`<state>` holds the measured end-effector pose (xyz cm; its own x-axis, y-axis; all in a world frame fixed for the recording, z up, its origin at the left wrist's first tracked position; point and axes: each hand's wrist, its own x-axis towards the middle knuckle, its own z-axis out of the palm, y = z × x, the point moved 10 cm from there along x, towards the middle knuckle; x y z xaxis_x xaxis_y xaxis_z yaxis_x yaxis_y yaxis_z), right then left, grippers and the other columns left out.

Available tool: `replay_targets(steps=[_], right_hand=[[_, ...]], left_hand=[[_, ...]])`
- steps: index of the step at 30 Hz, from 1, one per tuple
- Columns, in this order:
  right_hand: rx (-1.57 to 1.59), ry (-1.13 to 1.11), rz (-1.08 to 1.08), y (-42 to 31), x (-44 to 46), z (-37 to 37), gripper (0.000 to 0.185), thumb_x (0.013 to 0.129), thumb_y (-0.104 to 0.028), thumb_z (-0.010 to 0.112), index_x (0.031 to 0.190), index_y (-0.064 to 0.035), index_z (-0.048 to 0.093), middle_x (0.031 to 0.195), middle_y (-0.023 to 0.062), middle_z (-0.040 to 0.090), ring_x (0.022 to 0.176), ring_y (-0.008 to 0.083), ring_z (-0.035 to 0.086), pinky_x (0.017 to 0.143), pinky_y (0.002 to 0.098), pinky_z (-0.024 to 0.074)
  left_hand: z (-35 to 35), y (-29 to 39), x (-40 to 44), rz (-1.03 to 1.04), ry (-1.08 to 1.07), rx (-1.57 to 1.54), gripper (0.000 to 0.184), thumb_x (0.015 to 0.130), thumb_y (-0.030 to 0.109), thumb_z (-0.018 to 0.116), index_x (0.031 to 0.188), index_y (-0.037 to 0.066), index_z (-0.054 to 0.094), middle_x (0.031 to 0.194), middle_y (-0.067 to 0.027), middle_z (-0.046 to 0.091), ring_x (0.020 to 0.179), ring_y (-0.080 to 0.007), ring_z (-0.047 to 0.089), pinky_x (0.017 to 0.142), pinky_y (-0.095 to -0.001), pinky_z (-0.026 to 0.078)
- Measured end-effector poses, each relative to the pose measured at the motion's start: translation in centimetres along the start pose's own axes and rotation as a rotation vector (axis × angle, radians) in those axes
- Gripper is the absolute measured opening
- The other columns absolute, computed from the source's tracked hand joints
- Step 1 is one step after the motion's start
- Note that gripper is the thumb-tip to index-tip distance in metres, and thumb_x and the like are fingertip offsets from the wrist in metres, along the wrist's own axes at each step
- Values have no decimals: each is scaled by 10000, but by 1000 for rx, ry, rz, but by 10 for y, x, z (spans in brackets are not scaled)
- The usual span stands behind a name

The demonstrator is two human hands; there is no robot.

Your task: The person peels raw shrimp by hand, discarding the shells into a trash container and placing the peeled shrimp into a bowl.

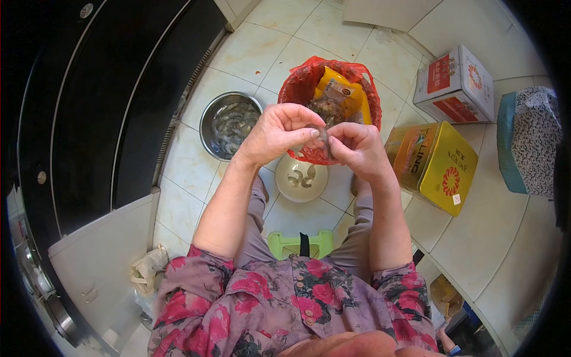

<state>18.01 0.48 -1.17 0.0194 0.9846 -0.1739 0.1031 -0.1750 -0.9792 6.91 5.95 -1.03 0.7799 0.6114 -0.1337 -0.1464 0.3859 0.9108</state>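
Note:
My left hand (285,132) and my right hand (358,149) meet over the near edge of a red plastic bag (291,89). Between their fingertips is a small greyish shrimp (320,143), pinched from both sides. The open bag holds a yellow packet (342,89) and brownish scraps. To the left of my hands, a steel bowl (206,128) on the floor contains many grey shrimp (235,126). Below my hands, a white bowl (301,194) has several peeled shrimp (306,180) in it.
A green stool (287,244) is between my legs. At right are a yellow tin (452,172), a white and red carton (458,86) and a patterned cloth-covered object (535,137). Black cabinet fronts (125,101) line the left side. A light bag (147,268) lies at lower left.

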Motion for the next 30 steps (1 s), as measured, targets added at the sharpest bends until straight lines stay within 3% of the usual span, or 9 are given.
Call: replay_targets(steps=[10, 13, 18, 25, 27, 30], right_hand=[[145, 114, 90, 5, 1, -2, 99, 825, -39, 609, 834, 43, 663, 630, 7, 630, 559, 40, 580, 520, 217, 483], [-80, 255, -96, -5, 0, -9, 80, 802, -38, 629, 835, 24, 666, 646, 28, 644, 549, 59, 594, 520, 238, 487], [-463, 404, -344, -39, -8, -9, 51, 747, -39, 660, 791, -19, 643, 692, 103, 630, 561, 201, 624, 530, 309, 497], [-591, 455, -463, -45, -7, 4, 85, 740, -47, 670, 811, -28, 628, 722, 119, 624, 632, 291, 627, 575, 366, 508], [-563, 397, -389, -38, -1, 7, 79, 744, -45, 659, 814, -21, 632, 742, 138, 634, 671, 323, 630, 617, 386, 515], [-518, 309, -323, -28, 4, 9, 74, 751, -44, 647, 815, -8, 640, 754, 159, 640, 695, 335, 640, 640, 399, 518]], left_hand=[[-1, -7, 3, -19, 93, -114, 184, 841, -4, 660, 1025, -7, 656, 894, -82, 697, 784, -126, 671, 743, -255, 543], [2, -3, 3, -37, 110, -113, 182, 838, 6, 667, 1019, -3, 655, 878, -69, 690, 779, -113, 656, 749, -254, 533], [-3, -14, 4, -110, 140, 7, 133, 843, 42, 688, 959, -3, 641, 818, -39, 676, 714, -87, 632, 676, -219, 515], [-12, -21, 3, -45, 239, -10, 104, 840, 44, 689, 922, -3, 646, 805, -23, 669, 685, -58, 609, 625, -200, 497], [-21, -9, 2, 35, 322, 384, 112, 808, 58, 688, 896, -7, 662, 774, -16, 669, 682, -40, 596, 615, -200, 489], [-20, -4, 0, -46, 302, 626, 140, 769, 83, 679, 873, -11, 675, 735, -11, 666, 678, -37, 594, 612, -200, 491]])
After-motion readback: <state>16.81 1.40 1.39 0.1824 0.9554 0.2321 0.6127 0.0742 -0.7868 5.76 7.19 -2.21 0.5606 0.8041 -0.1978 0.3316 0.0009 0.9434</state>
